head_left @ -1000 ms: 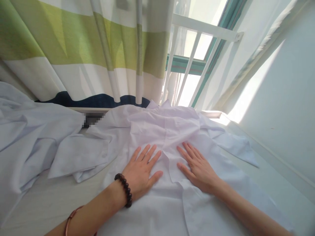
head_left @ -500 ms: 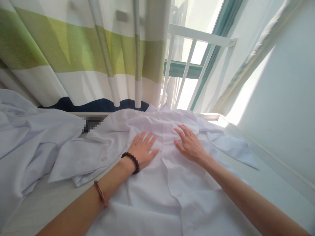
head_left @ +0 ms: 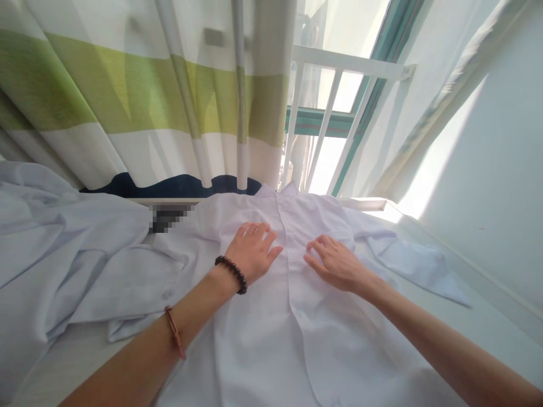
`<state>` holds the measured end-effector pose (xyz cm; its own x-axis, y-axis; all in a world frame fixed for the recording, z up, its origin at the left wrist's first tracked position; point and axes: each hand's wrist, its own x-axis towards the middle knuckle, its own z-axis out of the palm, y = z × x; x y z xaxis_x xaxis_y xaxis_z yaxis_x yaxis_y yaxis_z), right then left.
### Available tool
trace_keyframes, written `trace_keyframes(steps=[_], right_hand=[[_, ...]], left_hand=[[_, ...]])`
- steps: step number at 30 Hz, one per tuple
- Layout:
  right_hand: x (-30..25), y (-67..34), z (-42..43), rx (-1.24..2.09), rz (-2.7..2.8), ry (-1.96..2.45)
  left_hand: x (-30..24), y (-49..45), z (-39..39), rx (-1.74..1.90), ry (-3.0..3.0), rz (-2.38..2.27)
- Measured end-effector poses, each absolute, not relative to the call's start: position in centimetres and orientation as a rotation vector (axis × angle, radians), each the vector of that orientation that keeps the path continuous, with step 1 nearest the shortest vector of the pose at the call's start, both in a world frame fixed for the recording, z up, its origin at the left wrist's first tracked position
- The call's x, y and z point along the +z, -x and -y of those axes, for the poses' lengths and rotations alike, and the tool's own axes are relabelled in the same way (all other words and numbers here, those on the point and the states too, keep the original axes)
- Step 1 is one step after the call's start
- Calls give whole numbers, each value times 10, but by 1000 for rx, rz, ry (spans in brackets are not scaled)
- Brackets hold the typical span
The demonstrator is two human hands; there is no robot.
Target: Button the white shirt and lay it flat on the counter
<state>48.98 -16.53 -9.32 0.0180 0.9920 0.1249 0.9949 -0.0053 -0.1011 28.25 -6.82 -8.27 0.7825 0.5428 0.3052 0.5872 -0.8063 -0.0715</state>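
Observation:
A white button-up shirt point(head_left: 263, 328) lies spread front side up, its collar toward the window and its sleeves out to both sides. On the chest, left of the button placket, rests my left hand point(head_left: 251, 251), palm down with fingers slightly bent and apart; a dark beaded bracelet and a reddish-brown band circle that arm. My right hand point(head_left: 333, 261) is on the other side of the placket, fingers loosely curved and apart, at the cloth. Neither hand holds anything. The palms and the cloth beneath them are hidden.
More white cloth point(head_left: 85, 237) lies heaped at the left. Behind the shirt hang white and green striped curtains point(head_left: 148, 96). A white railing point(head_left: 352, 61) stands before the window, and a pale wall point(head_left: 500, 169) bounds the right side.
My left fingers have gone from flat and spread to more bent. My right hand has come slightly down the shirt. The cloth under the hands looks smoother, and the view has shifted a little.

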Motion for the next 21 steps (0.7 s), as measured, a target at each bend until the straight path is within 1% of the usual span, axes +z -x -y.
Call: trace_keyframes(steps=[2, 4, 7, 11, 21], right_hand=[[-88, -490, 144, -76, 2013, 2127], [-93, -490, 124, -96, 2001, 2119], [-111, -491, 106, -37, 2035, 2128], [-126, -494, 103, 21, 2060, 2137], [-125, -495, 104, 34, 2044, 2159]], left_hand=[[-83, -296, 51, -464, 2787, 989], [-91, -305, 38, -382, 2823, 1132], [-110, -310, 29, -252, 2872, 1230], [-122, -306, 29, -192, 2901, 1272], [-119, -306, 31, -181, 2907, 1306]])
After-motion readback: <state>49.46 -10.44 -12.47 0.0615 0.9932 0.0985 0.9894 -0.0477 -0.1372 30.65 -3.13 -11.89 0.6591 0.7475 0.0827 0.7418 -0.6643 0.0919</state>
